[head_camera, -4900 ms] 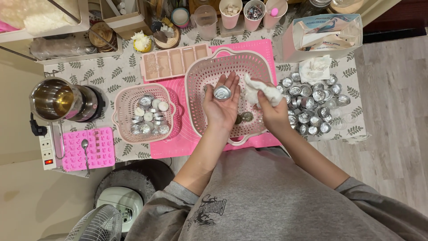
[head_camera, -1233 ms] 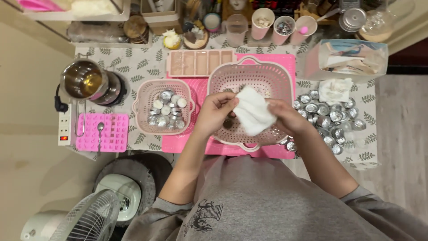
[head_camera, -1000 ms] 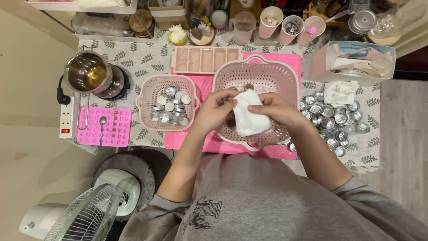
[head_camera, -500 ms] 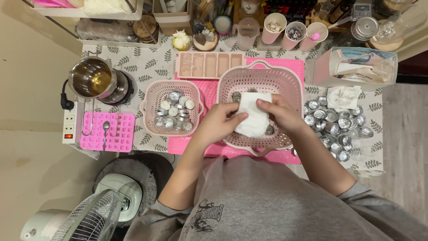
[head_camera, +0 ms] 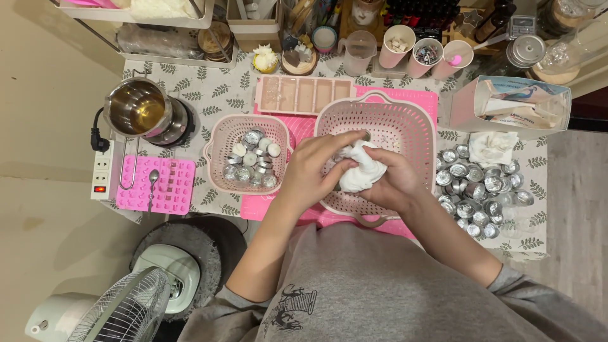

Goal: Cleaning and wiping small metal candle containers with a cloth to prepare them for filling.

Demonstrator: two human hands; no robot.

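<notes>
Both my hands meet over the large pink perforated basket [head_camera: 415, 120]. My right hand [head_camera: 396, 180] cups a bunched white tissue [head_camera: 362, 170] from the right. My left hand [head_camera: 313, 168] presses its fingers and thumb into the tissue from the left. Whether a metal cup sits inside the wad is hidden. A small dark round piece [head_camera: 366, 135] lies on the basket floor just beyond the hands.
A small pink basket [head_camera: 218, 136] holds several tealight cups. A pile of empty metal cups [head_camera: 475, 193] lies at right, with a crumpled tissue [head_camera: 493, 145] and tissue box [head_camera: 516, 104] behind. A steel pot [head_camera: 136, 114], pink mould [head_camera: 168, 183], spoon [head_camera: 152, 180] and power strip [head_camera: 101, 171] sit left.
The tissue, spread flat between my hands a moment ago, is now crumpled into a wad that both hands squeeze. The hands stay over the large basket.
</notes>
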